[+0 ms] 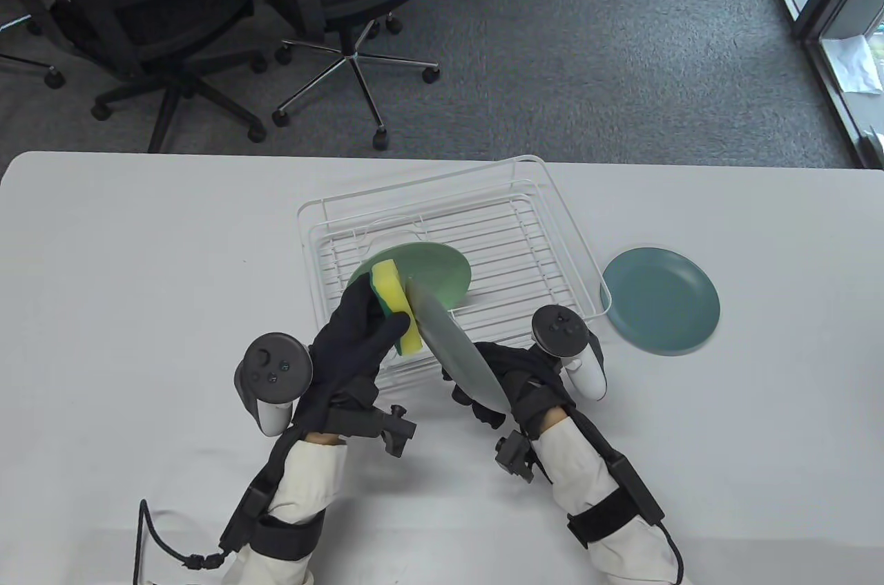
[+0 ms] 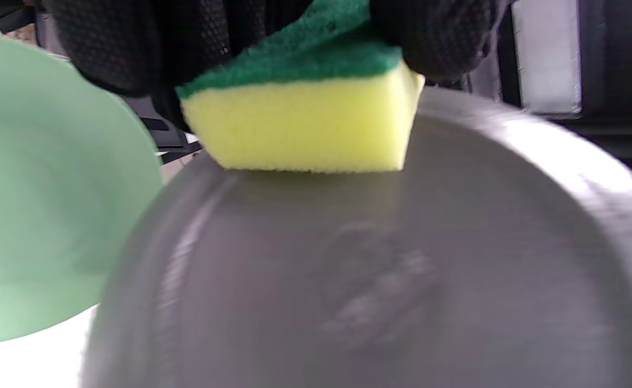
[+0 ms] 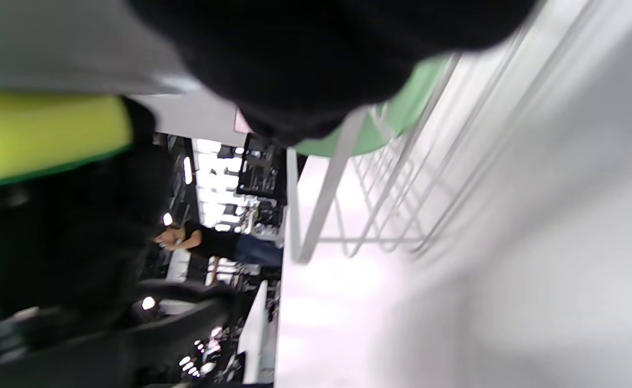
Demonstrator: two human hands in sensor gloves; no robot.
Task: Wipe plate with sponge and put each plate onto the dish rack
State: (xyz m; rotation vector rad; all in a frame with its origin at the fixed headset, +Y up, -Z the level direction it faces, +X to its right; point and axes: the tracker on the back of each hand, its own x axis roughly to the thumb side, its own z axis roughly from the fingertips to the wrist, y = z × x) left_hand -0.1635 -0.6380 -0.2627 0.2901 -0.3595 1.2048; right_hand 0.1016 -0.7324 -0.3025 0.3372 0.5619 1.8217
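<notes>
Our left grip pinches the sponge against the grey plate, which our right grip clamps on edge. We keep the yellow face flat, sweeping rim to rim.

The white wire dish rack sits in the middle of the white surface. A light green round plate lies in the rack. A teal round plate lies on the surface just right of the rack. Black office chairs stand behind the surface.
</notes>
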